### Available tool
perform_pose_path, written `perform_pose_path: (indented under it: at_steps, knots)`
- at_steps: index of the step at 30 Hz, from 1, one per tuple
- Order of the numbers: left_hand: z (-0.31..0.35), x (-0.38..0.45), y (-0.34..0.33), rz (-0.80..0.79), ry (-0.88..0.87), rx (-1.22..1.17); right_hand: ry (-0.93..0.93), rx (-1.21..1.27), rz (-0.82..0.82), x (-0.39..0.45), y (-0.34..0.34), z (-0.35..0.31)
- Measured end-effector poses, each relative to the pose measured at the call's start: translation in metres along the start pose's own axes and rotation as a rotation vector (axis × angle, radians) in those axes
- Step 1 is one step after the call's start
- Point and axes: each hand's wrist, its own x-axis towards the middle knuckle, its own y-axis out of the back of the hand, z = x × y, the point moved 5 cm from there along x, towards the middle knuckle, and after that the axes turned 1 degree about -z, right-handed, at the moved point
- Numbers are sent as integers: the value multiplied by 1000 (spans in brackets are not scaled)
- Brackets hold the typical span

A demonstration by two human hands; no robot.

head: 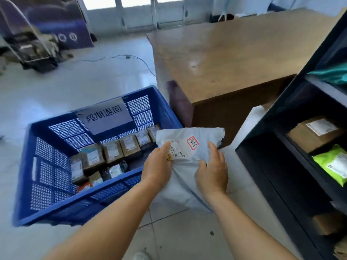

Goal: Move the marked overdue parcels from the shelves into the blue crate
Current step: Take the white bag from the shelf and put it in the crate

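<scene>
I hold a grey plastic mailer parcel [189,166] with both hands, just right of the blue crate [47,184] and above the floor. The parcel carries a white shipping label and a red-bordered sticker. My left hand [157,166] grips its left edge, thumb on the label. My right hand [213,170] grips its right side with the fingers laid over the top. The crate stands on the floor with a paper sign on its far wall and several small cardboard parcels [112,152] lined up inside. The dark shelves [293,147] are at the right.
A brown wooden desk [234,57] stands behind the crate. The shelves hold a cardboard box [315,134], a green mailer [334,164] and a teal bag [332,74]. A cable [112,58] runs across the pale tiled floor; dark equipment [32,47] sits far left.
</scene>
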Motion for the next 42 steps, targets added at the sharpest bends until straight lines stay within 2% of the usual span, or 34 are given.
perform_pose_path:
  at_steps: [10, 19, 30, 35, 42]
  knots:
    - [-109, 40, 68, 74, 144, -41, 103, -86, -169, 20, -109, -92]
    - [-168, 102, 74, 71, 258, -36, 168, -153, -279, 72, -184, -123]
    - [-239, 221, 11, -32, 493, -63, 148, -286, -502, 192, -305, -98]
    - [-280, 246, -43, -111, 586, -133, 135, -382, -600, 225, -365, -58]
    - [-349, 256, -118, -212, 657, -188, 46, -495, -722, 229, -440, 10]
